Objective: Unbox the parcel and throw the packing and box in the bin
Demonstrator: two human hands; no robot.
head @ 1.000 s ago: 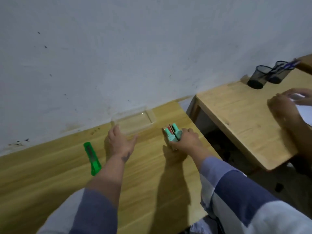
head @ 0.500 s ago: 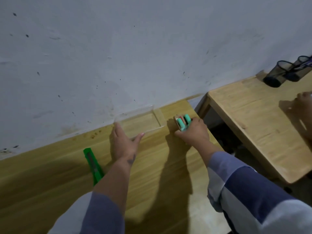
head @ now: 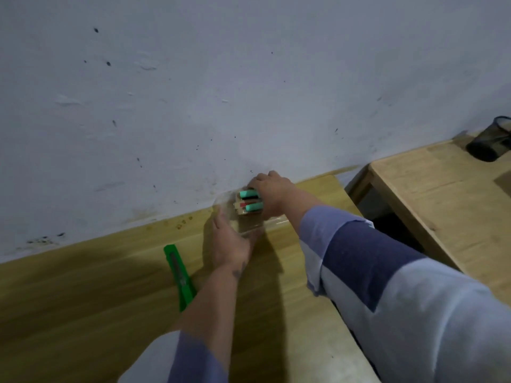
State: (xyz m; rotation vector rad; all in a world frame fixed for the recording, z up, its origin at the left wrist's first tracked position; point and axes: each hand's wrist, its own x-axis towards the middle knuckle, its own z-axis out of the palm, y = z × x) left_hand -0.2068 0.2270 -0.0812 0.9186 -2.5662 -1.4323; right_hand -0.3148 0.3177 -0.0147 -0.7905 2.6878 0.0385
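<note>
A clear plastic tray sits on the wooden table close to the wall. My right hand holds a small bundle of teal-capped items over the tray, near the wall. My left hand rests against the tray's near left edge, fingers curved on it. The tray is see-through and partly hidden by both hands, so its exact outline is hard to make out.
A green utility knife lies on the table just left of my left forearm. A second wooden table stands to the right across a dark gap, with a black mesh pen cup at its back. The white wall rises straight behind.
My right hand carried the teal-capped bundle left and back, from beside the tray to over it. My left hand stayed at the tray's edge. The other person's hand has left the view.
</note>
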